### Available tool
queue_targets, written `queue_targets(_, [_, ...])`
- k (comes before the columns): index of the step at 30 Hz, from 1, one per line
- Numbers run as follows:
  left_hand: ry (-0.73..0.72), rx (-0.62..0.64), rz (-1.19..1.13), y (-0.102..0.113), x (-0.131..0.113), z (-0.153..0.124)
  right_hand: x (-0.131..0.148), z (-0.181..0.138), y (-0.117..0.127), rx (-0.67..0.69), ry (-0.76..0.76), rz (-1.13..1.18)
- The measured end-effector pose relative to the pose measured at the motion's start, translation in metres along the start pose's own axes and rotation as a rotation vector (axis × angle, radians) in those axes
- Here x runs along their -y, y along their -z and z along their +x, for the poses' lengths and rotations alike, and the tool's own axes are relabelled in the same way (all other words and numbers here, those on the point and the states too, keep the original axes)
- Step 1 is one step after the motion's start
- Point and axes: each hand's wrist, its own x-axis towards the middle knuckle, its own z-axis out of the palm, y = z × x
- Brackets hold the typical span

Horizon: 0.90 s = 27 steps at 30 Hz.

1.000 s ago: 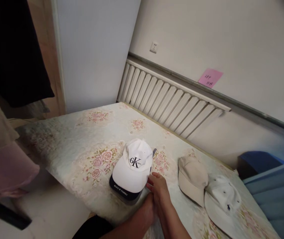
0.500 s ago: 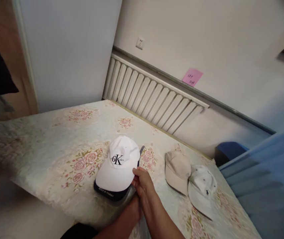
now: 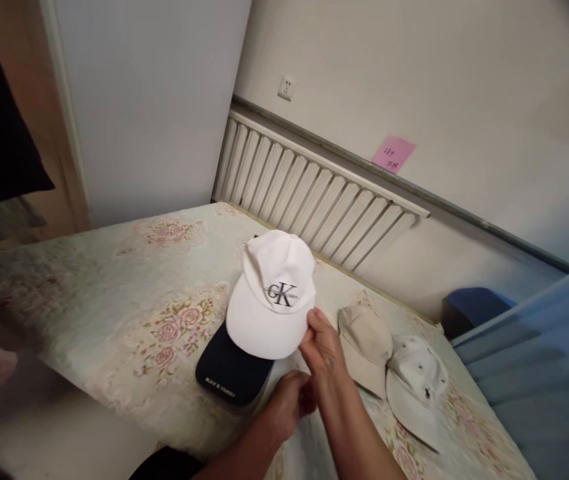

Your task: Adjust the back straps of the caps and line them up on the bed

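Observation:
A white baseball cap (image 3: pixel 264 327) with a black "CK" logo is lifted and tilted, its crown toward the far side. My right hand (image 3: pixel 325 343) pinches the right edge of its brim between thumb and fingers. Below it lies a dark navy cap, whose brim (image 3: pixel 234 365) with small white lettering shows; its crown is hidden behind the white cap. My left hand (image 3: pixel 289 403) is closed beside the dark brim, close under my right wrist. Its curled fingers are partly covered, so anything inside them is hidden.
On the floral cloth (image 3: pixel 164 300), a beige cap (image 3: pixel 364 337) and a pale grey-white cap (image 3: pixel 417 373) lie at the right. Farther back are a radiator (image 3: pixel 309 187), a pink note (image 3: pixel 394 154), a blue object (image 3: pixel 474 310) and a blue curtain (image 3: pixel 554 373).
The white cap has risen and moved right and away in my right hand, uncovering more of the dark brim. My left hand has come out from behind my right wrist.

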Motion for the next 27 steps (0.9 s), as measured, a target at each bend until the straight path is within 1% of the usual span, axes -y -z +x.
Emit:
queue_targets(2, [0.015, -0.058, -0.017, -0.004, -0.005, -0.001, 0.018, -0.003, 0.020, -0.068, 0.040, -0.014])
queue_targets(3, [0.002, -0.060, -0.042, -0.007, -0.008, -0.002, 0.026, -0.006, 0.033, -0.109, 0.050, -0.010])
queue_targets(4, [-0.023, -0.037, -0.076, -0.009, -0.012, -0.003, 0.033, -0.010, 0.047, -0.137, 0.051, -0.012])
queue_targets(6, [-0.076, 0.063, -0.165, -0.013, -0.020, -0.004, 0.044, -0.020, 0.079, -0.177, 0.038, -0.007])
queue_targets(7, [-0.082, 0.119, -0.199, -0.014, -0.023, -0.005, 0.046, -0.027, 0.095, -0.230, 0.038, -0.002])
queue_targets(8, [-0.072, 0.170, -0.220, -0.015, -0.026, -0.005, 0.047, -0.035, 0.112, -0.261, 0.042, -0.014])
queue_targets(11, [-0.048, 0.270, -0.211, -0.014, -0.032, -0.008, 0.041, -0.061, 0.159, -0.309, 0.055, -0.114])
queue_targets(14, [-0.035, 0.348, -0.178, -0.016, -0.033, -0.014, 0.027, -0.083, 0.194, -0.333, 0.030, -0.126])
queue_targets(16, [-0.018, 0.384, -0.128, -0.018, -0.032, -0.019, 0.020, -0.092, 0.206, -0.348, 0.013, -0.104])
queue_targets(19, [0.011, 0.409, -0.048, -0.021, -0.026, -0.022, 0.013, -0.101, 0.209, -0.351, -0.021, -0.081])
queue_targets(20, [0.022, 0.393, -0.033, -0.021, -0.024, -0.022, 0.012, -0.103, 0.208, -0.346, -0.039, -0.083])
queue_targets(24, [0.035, 0.243, -0.021, -0.017, -0.018, -0.018, 0.005, -0.108, 0.204, -0.336, -0.094, -0.079])
queue_targets(25, [0.030, 0.230, -0.026, -0.016, -0.017, -0.017, 0.003, -0.108, 0.205, -0.346, -0.100, -0.072])
queue_targets(27, [0.024, 0.251, -0.048, -0.016, -0.018, -0.016, -0.003, -0.109, 0.208, -0.365, -0.118, -0.055])
